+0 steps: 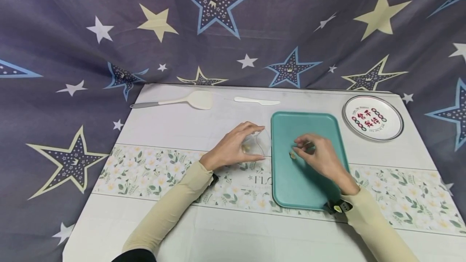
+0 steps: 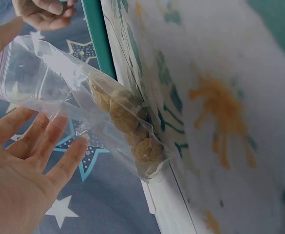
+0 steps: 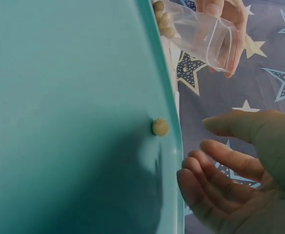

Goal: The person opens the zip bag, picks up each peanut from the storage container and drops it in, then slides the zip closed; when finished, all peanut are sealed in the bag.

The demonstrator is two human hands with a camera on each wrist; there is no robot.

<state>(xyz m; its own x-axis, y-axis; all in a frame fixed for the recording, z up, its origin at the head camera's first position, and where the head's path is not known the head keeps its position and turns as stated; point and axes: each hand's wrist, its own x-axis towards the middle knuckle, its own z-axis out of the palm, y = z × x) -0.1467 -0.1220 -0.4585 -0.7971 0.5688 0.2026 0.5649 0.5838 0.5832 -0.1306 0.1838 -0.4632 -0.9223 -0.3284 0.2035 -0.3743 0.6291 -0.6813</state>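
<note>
One ball point(image 3: 160, 126) on tray point(image 1: 291, 185); rest inside bag point(image 1: 259, 144), left of tray. Left hand point(image 1: 233, 146) gripping bag. Right hand point(image 1: 320, 155) relaxed, empty.

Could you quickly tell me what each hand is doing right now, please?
Left hand: holds the clear zip bag of small round pieces upright on the table.
Right hand: open, holding nothing, over the teal tray beside one round piece.

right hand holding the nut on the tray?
No: the right hand is open beside the small round nut, which lies alone on the teal tray.
</note>
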